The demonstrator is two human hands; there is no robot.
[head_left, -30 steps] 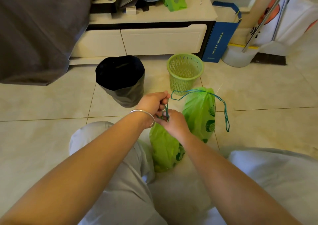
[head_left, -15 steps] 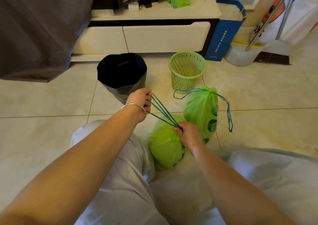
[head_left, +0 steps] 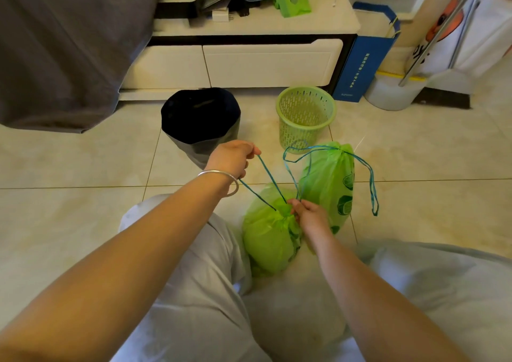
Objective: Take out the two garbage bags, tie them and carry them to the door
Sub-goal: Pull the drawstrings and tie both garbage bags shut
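Observation:
Two green garbage bags with blue drawstrings lie on the tiled floor between my knees. The near bag (head_left: 267, 237) has its mouth gathered. My left hand (head_left: 232, 158) grips the ends of its drawstring (head_left: 266, 176) and holds them taut, up and to the left. My right hand (head_left: 310, 217) pinches the gathered neck of the near bag where the strings come out. The far bag (head_left: 329, 184) stands just behind, its mouth drawn closed and its drawstring loops (head_left: 371, 184) hanging loose.
A black-lined bin (head_left: 199, 120) and an empty green mesh basket (head_left: 306, 115) stand on the floor beyond the bags. Behind them is a white low cabinet (head_left: 249, 62). A blue paper bag (head_left: 365, 54) and a white bucket (head_left: 393, 95) are at the right. Grey cloth (head_left: 63, 43) hangs at the left.
My left hand has pulled the near bag's drawstring out to the left and upward, drawing it taut, while my right hand stays at the bag's neck. The bag's mouth has cinched.

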